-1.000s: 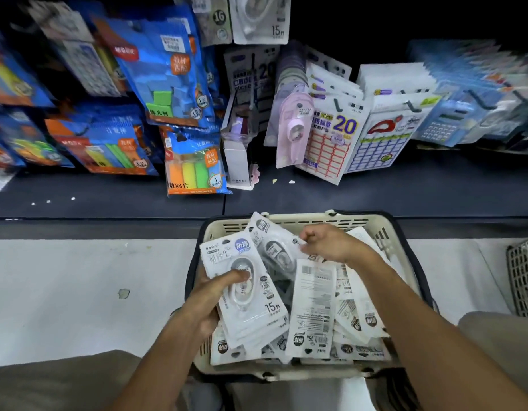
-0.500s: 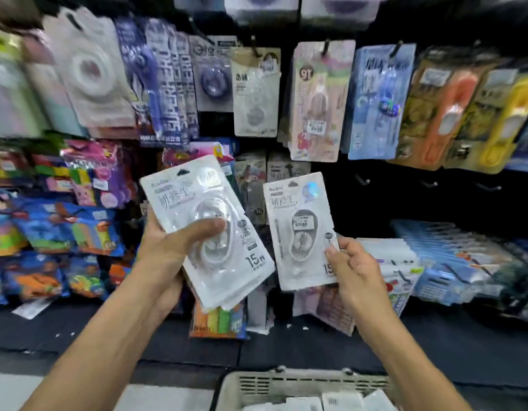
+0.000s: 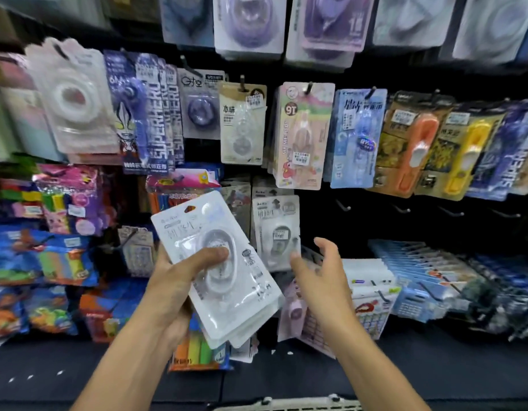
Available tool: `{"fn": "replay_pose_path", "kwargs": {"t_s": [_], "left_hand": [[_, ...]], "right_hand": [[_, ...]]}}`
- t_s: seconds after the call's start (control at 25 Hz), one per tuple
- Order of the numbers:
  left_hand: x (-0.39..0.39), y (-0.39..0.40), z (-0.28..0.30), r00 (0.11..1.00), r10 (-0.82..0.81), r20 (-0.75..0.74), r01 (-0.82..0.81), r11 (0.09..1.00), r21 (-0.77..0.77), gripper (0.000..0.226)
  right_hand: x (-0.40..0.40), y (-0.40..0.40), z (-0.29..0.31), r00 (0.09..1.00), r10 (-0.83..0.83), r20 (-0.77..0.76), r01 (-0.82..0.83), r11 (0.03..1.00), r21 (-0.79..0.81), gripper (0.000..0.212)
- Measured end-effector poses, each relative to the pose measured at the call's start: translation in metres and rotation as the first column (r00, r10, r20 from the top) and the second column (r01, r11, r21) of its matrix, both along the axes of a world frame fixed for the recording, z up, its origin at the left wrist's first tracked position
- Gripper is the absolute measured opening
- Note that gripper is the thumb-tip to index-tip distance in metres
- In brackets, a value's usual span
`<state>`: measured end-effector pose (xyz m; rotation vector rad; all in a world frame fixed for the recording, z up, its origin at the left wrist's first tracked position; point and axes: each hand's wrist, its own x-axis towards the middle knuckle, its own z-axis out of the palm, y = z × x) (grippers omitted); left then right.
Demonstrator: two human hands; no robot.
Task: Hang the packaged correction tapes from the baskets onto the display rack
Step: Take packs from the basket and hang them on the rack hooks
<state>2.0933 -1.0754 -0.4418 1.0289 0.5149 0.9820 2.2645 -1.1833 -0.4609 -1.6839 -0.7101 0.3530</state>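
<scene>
Hanging now on the rack, correction tape pack (image 3: pixel 276 232), right hand (image 3: pixel 319 274) emptied.

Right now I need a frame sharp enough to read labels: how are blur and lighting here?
Head view: motion blur smears the edges and the right hand; the hanging packs at centre are sharper; wide-angle bending at the borders; glare on the stack of packs gripped by the left hand.
</scene>
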Motion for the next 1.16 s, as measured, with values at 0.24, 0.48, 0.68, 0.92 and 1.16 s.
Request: {"fn": "replay_pose_path", "kwargs": {"t_s": [0.24,0.48,0.68,0.92,1.16], "left_hand": [[0.021,-0.006,-0.005,0.987,-0.145,0.061,0.15,0.986,-0.074,0.078],[0.022,-0.007,0.0,0.98,-0.199,0.018,0.2,0.975,-0.094,0.077],[0.0,0.008,0.01,0.998,0.051,-0.021,-0.053,0.991,-0.119,0.05],[0.001,0.004,0.014,0.997,0.081,-0.004,-0.081,0.988,-0.13,0.041],[-0.006,0.012,0.02,0.988,0.146,0.049,-0.137,0.979,-0.151,0.027]], "right_hand": [[-0.017,-0.005,0.013,0.949,0.316,0.01,-0.311,0.928,0.203,0.03],[-0.001,-0.009,0.014,0.943,0.157,-0.292,-0.076,0.96,0.271,0.028],[0.022,-0.022,-0.002,0.997,-0.025,-0.077,0.031,0.997,0.07,0.028],[0.015,-0.014,0.0,0.992,-0.009,0.129,-0.002,0.996,0.086,0.024],[0.016,-0.027,-0.006,0.999,0.024,0.032,-0.029,0.984,0.176,0.018]]}}
